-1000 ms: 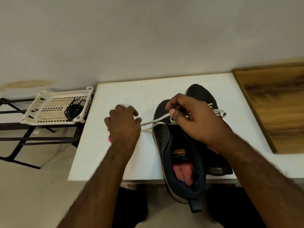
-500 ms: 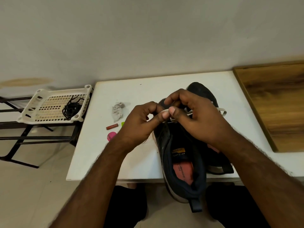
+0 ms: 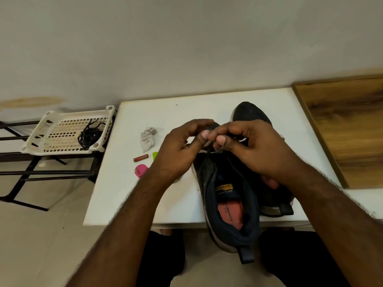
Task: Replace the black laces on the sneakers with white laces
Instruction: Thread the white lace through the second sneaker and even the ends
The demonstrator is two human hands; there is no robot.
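Observation:
Two dark sneakers lie side by side on the white table (image 3: 286,104), heels toward me. The near sneaker (image 3: 228,204) has a pink insole and overhangs the front edge. The far sneaker (image 3: 250,112) shows its toe behind my hands. My left hand (image 3: 178,150) and my right hand (image 3: 248,148) meet over the near sneaker's eyelets, fingertips pinching a white lace (image 3: 208,143) that is mostly hidden between them. The black laces (image 3: 90,134) lie bundled in a white basket (image 3: 51,129) to the left.
On the table left of my hands lie a crumpled grey scrap (image 3: 147,137), a small red cylinder (image 3: 141,158), a pink piece (image 3: 141,170) and a green piece (image 3: 155,155). The basket sits on a black metal rack (image 3: 24,172). A wooden board (image 3: 348,125) adjoins the table's right side.
My left hand came from the table's left side to the near sneaker and joined my right hand on the white lace. The small items it covered are now exposed.

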